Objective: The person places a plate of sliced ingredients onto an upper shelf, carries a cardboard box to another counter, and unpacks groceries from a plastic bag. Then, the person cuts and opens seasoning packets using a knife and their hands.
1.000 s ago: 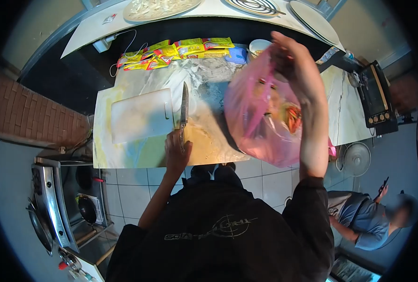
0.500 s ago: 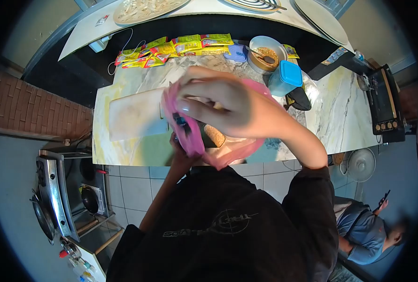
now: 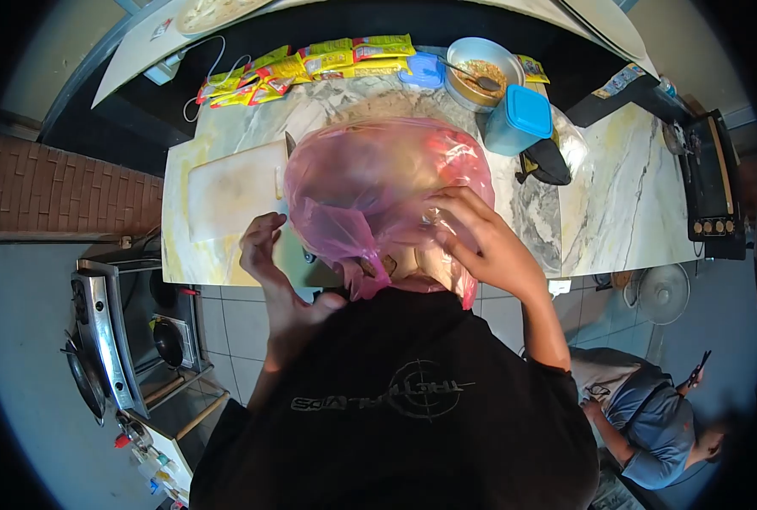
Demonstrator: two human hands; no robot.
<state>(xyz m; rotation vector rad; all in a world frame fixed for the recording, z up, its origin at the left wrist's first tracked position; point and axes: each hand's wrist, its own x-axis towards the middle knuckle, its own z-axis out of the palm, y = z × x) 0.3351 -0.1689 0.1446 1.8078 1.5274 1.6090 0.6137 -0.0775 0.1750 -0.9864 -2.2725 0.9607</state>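
A pink translucent plastic bag (image 3: 378, 161) lies bulging on the counter in front of me, its contents blurred through the film. My right hand (image 3: 493, 246) is at its near right side, fingers and thumb curled on the plastic. To the left of the bag, my left hand (image 3: 272, 263) is raised with fingers bent and thumb apart, holding nothing. Left of the bag is a white cutting board (image 3: 234, 189), with a knife tip (image 3: 290, 143) showing at its upper right corner. The bag hides the rest of the knife.
Several yellow packets (image 3: 310, 64) line the back of the marble counter (image 3: 617, 204). A bowl of crumbly food (image 3: 480, 75) with a spoon stands beside a blue-lidded container (image 3: 521, 119). A black pouch (image 3: 546, 163) lies near it. Behind me at the right is another person (image 3: 651, 416).
The bag, bunched up between my hands before, now rests spread out on the counter. My left hand has come off it, and my right hand has moved to its right side.
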